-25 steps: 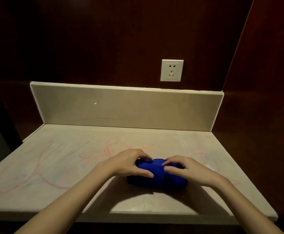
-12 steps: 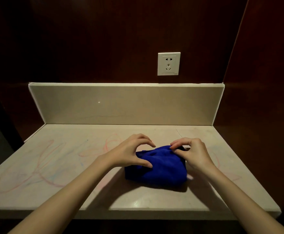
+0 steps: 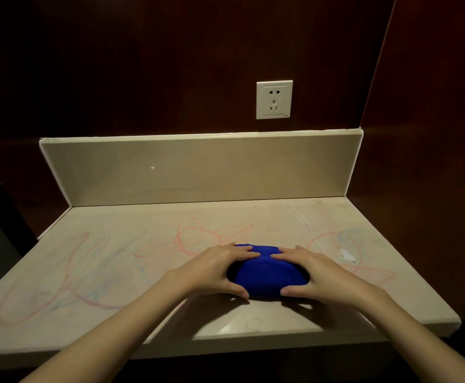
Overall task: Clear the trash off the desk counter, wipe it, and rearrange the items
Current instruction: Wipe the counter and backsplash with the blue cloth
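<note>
Left hand (image 3: 214,269) and right hand (image 3: 311,272) cup the bunched cloth (image 3: 267,275), fingers curled round it, likely to scrub the scribbled surface (image 3: 115,272) at lower center.

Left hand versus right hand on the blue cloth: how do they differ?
The left hand covers the blue cloth's left side; the right hand covers its right. The left hand lies over pink scribbles, the right nearer the white chip. Both cup the cloth, thumbs toward the front edge.
</note>
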`<state>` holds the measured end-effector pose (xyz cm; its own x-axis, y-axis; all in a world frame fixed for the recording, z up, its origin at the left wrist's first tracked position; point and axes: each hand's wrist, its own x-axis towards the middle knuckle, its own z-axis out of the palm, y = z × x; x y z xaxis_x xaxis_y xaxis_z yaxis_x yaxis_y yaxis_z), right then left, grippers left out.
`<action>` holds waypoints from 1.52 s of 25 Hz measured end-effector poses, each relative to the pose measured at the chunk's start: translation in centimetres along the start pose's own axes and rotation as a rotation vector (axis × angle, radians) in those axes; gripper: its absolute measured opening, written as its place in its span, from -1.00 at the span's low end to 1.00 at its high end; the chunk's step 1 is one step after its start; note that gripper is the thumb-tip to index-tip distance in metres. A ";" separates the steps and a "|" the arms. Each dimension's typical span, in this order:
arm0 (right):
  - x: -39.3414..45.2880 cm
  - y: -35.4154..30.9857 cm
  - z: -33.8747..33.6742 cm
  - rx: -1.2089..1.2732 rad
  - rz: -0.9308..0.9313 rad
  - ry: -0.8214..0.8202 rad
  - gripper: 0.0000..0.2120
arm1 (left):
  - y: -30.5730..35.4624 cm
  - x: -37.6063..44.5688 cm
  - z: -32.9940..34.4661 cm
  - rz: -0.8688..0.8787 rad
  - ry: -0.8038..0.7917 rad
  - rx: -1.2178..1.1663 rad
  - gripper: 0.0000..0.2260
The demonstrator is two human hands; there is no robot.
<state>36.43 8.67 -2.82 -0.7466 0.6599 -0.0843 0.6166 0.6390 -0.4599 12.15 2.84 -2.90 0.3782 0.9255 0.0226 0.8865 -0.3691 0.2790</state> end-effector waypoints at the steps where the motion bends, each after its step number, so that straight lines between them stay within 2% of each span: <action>1: 0.0 -0.1 0.3 0.015 -0.009 0.049 -0.44 | -0.1 0.0 0.0 0.009 0.010 0.004 -0.33; 6: -1.3 0.0 1.3 0.028 -0.022 0.180 -0.48 | 0.6 -0.3 -0.2 0.096 0.020 0.058 -0.38; 13: -3.9 0.4 1.8 0.024 0.023 0.190 -0.47 | 2.7 -0.3 0.9 0.186 0.016 0.136 -0.37; 19: -2.8 2.3 0.6 0.046 0.066 0.203 -0.47 | 3.4 1.7 1.4 0.166 0.111 0.077 -0.45; 28: 2.3 8.0 -4.3 -0.157 0.110 0.161 -0.52 | 2.4 10.9 1.5 0.048 0.110 0.108 -0.48; 34: 6.2 12.4 -7.3 -0.140 0.169 0.169 -0.51 | 1.2 17.9 1.2 -0.035 0.089 0.122 -0.44; 38: 9.0 15.4 -9.2 -0.182 0.199 0.147 -0.59 | 0.4 22.5 1.4 -0.070 0.083 0.121 -0.44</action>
<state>41.53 28.07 -2.48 -0.5706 0.8209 -0.0220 0.7918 0.5429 -0.2799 21.44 23.40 -3.64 0.2954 0.9514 0.0877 0.9375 -0.3063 0.1650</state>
